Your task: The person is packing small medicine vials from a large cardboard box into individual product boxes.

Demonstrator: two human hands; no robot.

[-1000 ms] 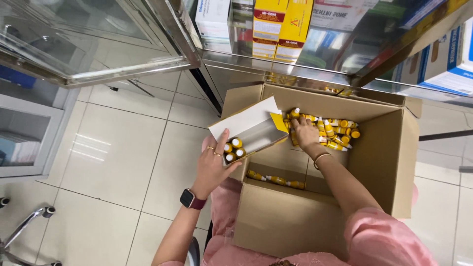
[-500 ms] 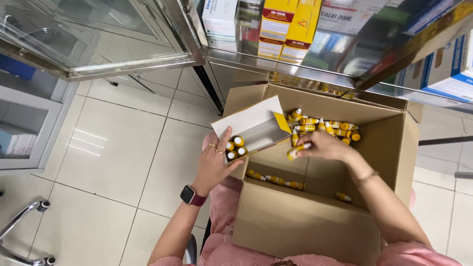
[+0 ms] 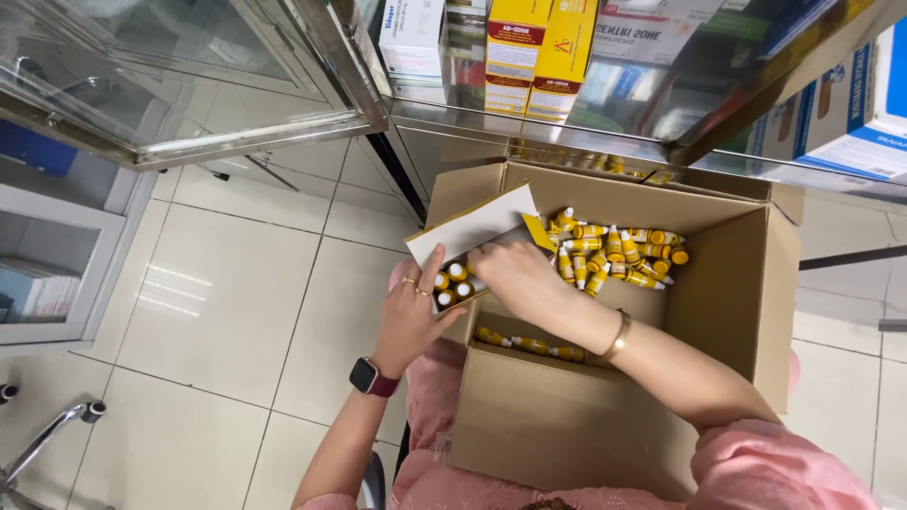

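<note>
A large cardboard carton (image 3: 727, 312) rests on my lap, holding a loose pile of small yellow bottles with white caps (image 3: 614, 253). Three more bottles (image 3: 529, 345) lie on an inner flap. My left hand (image 3: 414, 316) grips a small open yellow-and-white box (image 3: 472, 231) at the carton's left edge; upright bottles (image 3: 453, 281) show inside it. My right hand (image 3: 515, 276) reaches into that small box, fingers curled at its opening; whether a bottle is under them is hidden.
A glass cabinet stands ahead with its door (image 3: 170, 85) swung open to the left. Yellow and white medicine boxes (image 3: 539, 52) sit on its shelf. Pale floor tiles (image 3: 227, 302) lie to the left, and a metal chair leg (image 3: 47, 439) shows bottom left.
My right hand has moved left from the loose bottle pile to the small box held by my left hand. The left hand and small box stayed in place.
</note>
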